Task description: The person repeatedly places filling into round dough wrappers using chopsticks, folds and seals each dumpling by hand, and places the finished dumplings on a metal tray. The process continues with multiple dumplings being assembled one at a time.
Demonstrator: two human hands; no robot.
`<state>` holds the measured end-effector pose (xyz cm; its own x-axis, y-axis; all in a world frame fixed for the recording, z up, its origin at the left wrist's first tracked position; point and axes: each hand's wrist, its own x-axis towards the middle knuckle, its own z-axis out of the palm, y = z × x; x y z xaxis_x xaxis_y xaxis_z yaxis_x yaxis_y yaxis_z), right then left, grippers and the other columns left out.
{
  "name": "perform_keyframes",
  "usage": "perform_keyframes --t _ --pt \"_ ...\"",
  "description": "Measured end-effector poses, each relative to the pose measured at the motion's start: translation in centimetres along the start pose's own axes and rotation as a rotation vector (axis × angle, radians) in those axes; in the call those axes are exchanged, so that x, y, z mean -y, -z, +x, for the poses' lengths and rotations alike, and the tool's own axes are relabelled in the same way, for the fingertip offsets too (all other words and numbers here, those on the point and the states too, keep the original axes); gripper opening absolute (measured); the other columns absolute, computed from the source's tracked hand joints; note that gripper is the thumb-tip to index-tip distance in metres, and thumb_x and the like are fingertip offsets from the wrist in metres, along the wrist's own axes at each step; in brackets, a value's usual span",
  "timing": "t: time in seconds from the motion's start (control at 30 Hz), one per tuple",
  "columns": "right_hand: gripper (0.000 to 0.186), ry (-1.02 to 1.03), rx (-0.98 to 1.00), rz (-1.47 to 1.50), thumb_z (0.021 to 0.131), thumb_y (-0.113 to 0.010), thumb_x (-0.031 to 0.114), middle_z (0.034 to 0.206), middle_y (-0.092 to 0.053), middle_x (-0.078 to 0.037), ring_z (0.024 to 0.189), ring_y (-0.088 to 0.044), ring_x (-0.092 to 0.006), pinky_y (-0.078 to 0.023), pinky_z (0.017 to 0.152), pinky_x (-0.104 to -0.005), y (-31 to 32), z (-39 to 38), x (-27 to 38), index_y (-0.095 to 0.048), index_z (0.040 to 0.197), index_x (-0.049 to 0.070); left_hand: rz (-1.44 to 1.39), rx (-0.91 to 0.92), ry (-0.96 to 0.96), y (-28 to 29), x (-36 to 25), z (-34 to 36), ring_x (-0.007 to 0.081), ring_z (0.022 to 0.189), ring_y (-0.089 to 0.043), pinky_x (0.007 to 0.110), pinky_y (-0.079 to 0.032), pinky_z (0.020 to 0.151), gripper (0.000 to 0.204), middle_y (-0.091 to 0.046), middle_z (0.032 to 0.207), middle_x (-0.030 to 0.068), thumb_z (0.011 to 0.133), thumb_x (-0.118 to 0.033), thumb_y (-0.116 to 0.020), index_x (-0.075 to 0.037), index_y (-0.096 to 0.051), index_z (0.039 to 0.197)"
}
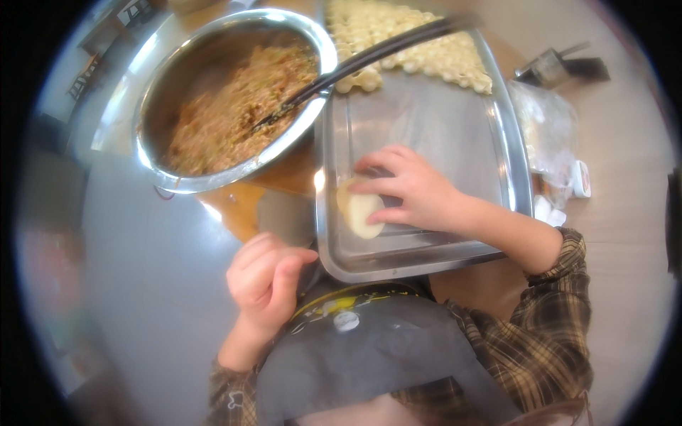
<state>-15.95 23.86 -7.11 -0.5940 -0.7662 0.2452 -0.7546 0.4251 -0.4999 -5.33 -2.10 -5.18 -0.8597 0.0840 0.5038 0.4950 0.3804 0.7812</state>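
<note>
A steel tray [444,142] holds rows of small pale folded dough pieces [426,46] at its far end. Near its lower left, my right hand [408,192] has thumb and fingers on pale round dough wrappers [364,216]. My left hand [263,273] is loosely curled beside the tray's lower left corner, with nothing visible in it. A large steel bowl [156,142] of minced filling [220,121] stands at the upper left. Dark chopsticks [369,53] rest with their tips in the filling and reach over the tray.
Beyond the tray's right side lie a crumpled plastic bag [543,124], a small white container [580,179] and dark metal items [568,67]. A wooden surface [238,209] shows under the bowl. My dark apron [369,355] is at the lower edge.
</note>
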Motion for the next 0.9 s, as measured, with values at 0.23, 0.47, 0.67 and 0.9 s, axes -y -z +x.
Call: perform_keyframes --t 0.23,0.47,0.67,0.9 --pt "0.029 0.021 -0.029 0.084 0.070 -0.081 0.015 0.111 -0.062 -0.004 0.107 -0.053 -0.0276 -0.041 0.096 -0.0400 -0.6 -0.7 -0.3 -0.070 0.097 0.012 0.005 -0.004 0.032 -0.1 -0.5 -0.3 0.0226 0.059 -0.054 0.032 -0.042 0.056 0.006 -0.061 0.069 0.0090 0.084 -0.006 -0.068 0.001 -0.069 0.084" --pt "0.021 -0.165 -0.014 0.162 0.074 -0.078 0.011 0.095 -0.066 0.000 0.100 -0.055 -0.0236 -0.039 0.090 -0.0377 -0.7 0.2 0.8 -0.070 0.093 0.014 0.012 -0.020 0.002 -1.5 -0.1 0.1 0.0267 0.075 -0.060 0.034 -0.047 0.067 0.023 -0.065 0.083 0.0113 0.078 -0.007 -0.076 0.000 -0.067 0.097" --pt "0.024 0.242 -0.117 0.080 0.072 -0.078 0.005 0.090 -0.066 -0.002 0.089 -0.058 -0.0242 -0.042 0.082 -0.0394 1.6 1.6 3.1 -0.070 0.093 0.010 0.027 0.157 -0.012 -2.3 -1.1 1.5 0.0378 0.123 -0.053 0.043 -0.044 0.104 0.077 -0.055 0.135 0.0187 0.071 -0.022 -0.086 -0.003 -0.049 0.136" --pt "0.035 -0.236 -0.196 0.534 0.080 -0.078 0.006 0.097 -0.060 -0.002 0.084 -0.056 -0.0153 -0.047 0.079 -0.0300 5.3 5.1 5.6 -0.061 0.111 0.006 -0.856 0.189 0.677 -2.0 -0.3 0.8 0.0261 0.101 -0.069 0.035 -0.053 0.093 0.037 -0.066 0.121 0.0162 0.096 -0.012 -0.061 0.004 -0.055 0.129"
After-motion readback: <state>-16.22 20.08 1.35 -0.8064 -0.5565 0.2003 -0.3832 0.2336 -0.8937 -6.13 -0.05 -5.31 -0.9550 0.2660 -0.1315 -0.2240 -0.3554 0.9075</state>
